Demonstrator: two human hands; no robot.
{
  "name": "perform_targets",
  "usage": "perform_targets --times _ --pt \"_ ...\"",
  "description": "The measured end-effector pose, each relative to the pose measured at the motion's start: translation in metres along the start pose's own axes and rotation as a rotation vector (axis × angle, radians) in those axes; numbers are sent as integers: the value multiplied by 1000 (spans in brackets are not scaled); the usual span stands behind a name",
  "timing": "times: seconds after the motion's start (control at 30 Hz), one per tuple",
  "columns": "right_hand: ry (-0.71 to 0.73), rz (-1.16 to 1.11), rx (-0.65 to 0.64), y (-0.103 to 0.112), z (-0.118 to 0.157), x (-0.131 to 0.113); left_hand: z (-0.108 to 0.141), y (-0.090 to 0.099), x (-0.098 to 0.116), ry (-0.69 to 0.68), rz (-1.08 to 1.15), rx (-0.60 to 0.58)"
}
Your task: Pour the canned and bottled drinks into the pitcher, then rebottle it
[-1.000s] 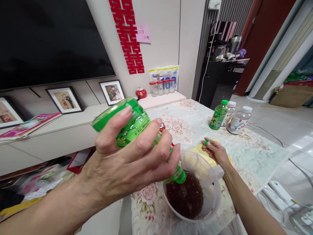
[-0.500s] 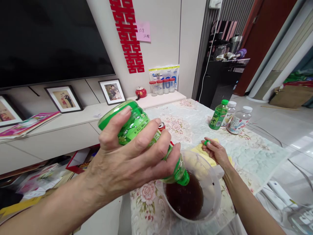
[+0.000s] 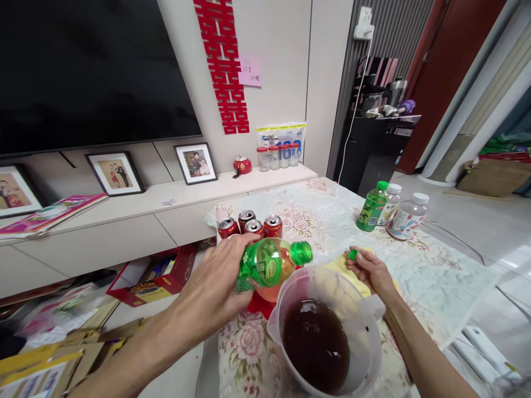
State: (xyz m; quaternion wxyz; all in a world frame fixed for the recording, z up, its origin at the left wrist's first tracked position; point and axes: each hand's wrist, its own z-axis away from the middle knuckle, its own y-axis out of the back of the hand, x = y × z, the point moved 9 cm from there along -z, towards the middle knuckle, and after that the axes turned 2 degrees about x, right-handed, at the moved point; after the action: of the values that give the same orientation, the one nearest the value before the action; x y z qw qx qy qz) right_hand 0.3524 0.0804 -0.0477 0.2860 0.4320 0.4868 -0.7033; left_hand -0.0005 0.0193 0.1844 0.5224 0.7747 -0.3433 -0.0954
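My left hand [image 3: 226, 276] is wrapped round a green plastic drink bottle [image 3: 265, 262], which lies nearly level, its uncapped neck pointing right. The bottle is just beyond the rim of a translucent plastic pitcher [image 3: 369, 359]. Dark brown liquid [image 3: 315, 345] fills the pitcher's lower part. To the right of the pitcher, my right hand [image 3: 371, 271] pinches a small green bottle cap [image 3: 352, 254] above a yellow cloth [image 3: 344, 268]. Something red and partly hidden sits on the table behind the green bottle.
Several opened red drink cans [image 3: 272, 225] stand behind my left hand. A capped green bottle [image 3: 372, 207] and two white-capped containers [image 3: 409, 215] are at the table's right. A floral cloth [image 3: 249, 342] covers the table. Picture frames [image 3: 196, 163] line the white cabinet.
My left hand has lowered and tipped the bottle back from neck-down over the pitcher to nearly level. The cans have come into view. My right hand still holds the cap.
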Motion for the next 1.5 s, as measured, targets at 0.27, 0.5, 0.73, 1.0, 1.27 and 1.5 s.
perform_targets --times 0.27,0.5,0.73,1.0,1.27,1.5 --pt "186 299 -248 -85 38 -98 14 -43 -27 324 519 -42" --pt "896 859 -816 -228 130 -163 8 -49 -17 234 521 -11" --pt "1207 991 -983 -246 153 -153 8 -51 -22 268 457 -40" --pt "997 1184 -855 -251 137 -139 13 -59 -28 390 228 -45" --pt "601 1372 -821 -247 115 -122 18 -73 -28 400 290 60" --pt "751 1190 -1013 -256 122 -127 18 -75 -33 401 380 101"
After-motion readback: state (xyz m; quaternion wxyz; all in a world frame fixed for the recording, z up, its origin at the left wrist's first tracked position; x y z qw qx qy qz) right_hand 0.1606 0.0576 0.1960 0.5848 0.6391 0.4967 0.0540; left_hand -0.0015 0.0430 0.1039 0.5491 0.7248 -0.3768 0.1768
